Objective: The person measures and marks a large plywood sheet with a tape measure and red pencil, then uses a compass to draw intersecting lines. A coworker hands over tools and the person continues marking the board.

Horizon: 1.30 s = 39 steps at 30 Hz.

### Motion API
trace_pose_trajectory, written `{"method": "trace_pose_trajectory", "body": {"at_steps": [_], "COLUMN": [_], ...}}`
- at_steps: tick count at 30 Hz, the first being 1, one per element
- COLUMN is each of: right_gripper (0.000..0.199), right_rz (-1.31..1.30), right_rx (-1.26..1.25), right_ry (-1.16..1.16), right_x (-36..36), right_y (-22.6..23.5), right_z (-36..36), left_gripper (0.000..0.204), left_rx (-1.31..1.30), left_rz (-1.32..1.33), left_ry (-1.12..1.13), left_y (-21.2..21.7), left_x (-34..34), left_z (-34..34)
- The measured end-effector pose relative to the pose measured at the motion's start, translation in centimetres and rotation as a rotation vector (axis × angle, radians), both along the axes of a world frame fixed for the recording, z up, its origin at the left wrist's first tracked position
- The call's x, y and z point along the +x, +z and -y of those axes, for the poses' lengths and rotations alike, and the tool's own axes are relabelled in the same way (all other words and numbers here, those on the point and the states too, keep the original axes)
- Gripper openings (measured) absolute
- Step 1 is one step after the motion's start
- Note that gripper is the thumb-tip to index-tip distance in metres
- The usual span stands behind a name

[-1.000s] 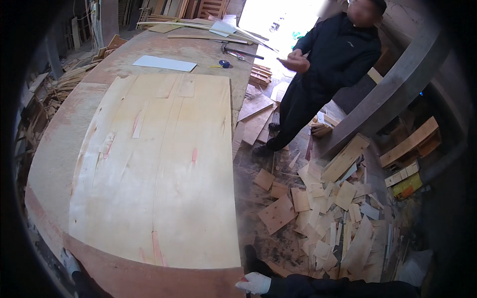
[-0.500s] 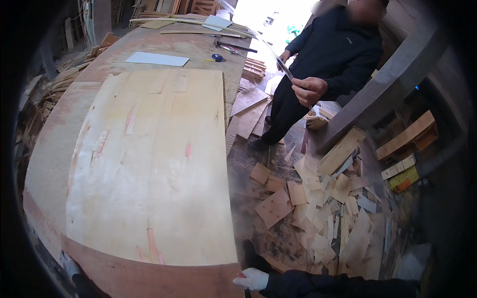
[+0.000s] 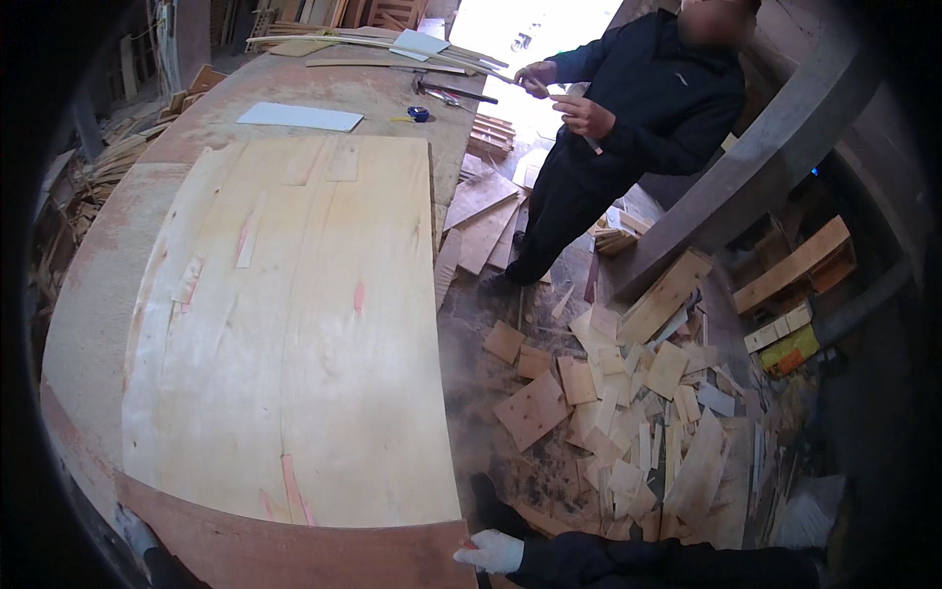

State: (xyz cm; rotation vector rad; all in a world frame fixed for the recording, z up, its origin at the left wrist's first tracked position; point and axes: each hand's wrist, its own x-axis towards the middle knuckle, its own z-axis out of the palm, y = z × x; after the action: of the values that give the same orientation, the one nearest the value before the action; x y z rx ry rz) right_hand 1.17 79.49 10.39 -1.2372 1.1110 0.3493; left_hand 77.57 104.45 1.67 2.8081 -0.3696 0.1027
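A reddish-brown board [image 3: 304,550] lies across the near end of a large pale plywood sheet [image 3: 294,373] on the table. My right hand [image 3: 494,552], in a white glove, grips the board's right end, fingers closed at its edge. At the board's left end, my gloved left hand [image 3: 132,528] is closed around the corner; part of it is dark and hidden by the rim of the view. Pinkish patches and inset strips mark the pale sheet. Across the table's right side a co-worker [image 3: 648,108] holds a thin wooden strip [image 3: 545,91] in both hands.
On the worktable [image 3: 88,324] lie a white sheet [image 3: 299,117], a blue tape measure [image 3: 419,114], a hammer [image 3: 451,91] and thin wood strips [image 3: 383,66]. Wood offcuts [image 3: 628,393] litter the floor to the right. A slanted grey beam [image 3: 746,177] stands beyond them.
The co-worker's hands have come closer together and the strip's angle has changed. The view has shifted slightly. Both my hands stay at the brown board's ends.
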Motion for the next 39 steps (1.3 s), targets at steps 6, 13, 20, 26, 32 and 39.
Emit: {"method": "trace_pose_trajectory", "body": {"at_steps": [6,13,20,26,32,39], "right_gripper": [0.045,0.046,0.044,0.046,0.026,0.029], "right_rz": [0.040,0.046,0.101,0.184,0.258,0.362], "right_rx": [-0.040,0.001,0.079,0.061,0.152,-0.104], "right_ry": [0.015,-0.012,0.003,0.045,0.136,0.042], "right_x": [0.0,-0.2,0.0,-0.1,-2.1,-10.1], "right_y": [-0.1,-1.0,0.4,4.7,6.6,4.6], "right_z": [0.0,-0.3,0.4,2.5,6.9,17.9], "left_gripper": [0.056,0.049,0.043,0.048,0.052,0.051], "left_rx": [0.023,0.541,0.574,0.433,0.107,0.226], "left_rz": [0.075,0.153,0.071,-0.063,-0.011,0.035], "left_ry": [-0.074,-0.135,-0.150,-0.123,0.077,0.230], "left_y": [-2.5,-0.6,4.7,7.9,6.5,5.9], "left_x": [0.6,-8.4,-21.4,-35.2,-44.2,-44.2], "left_z": [-0.9,2.1,7.4,11.1,14.0,16.4]}}
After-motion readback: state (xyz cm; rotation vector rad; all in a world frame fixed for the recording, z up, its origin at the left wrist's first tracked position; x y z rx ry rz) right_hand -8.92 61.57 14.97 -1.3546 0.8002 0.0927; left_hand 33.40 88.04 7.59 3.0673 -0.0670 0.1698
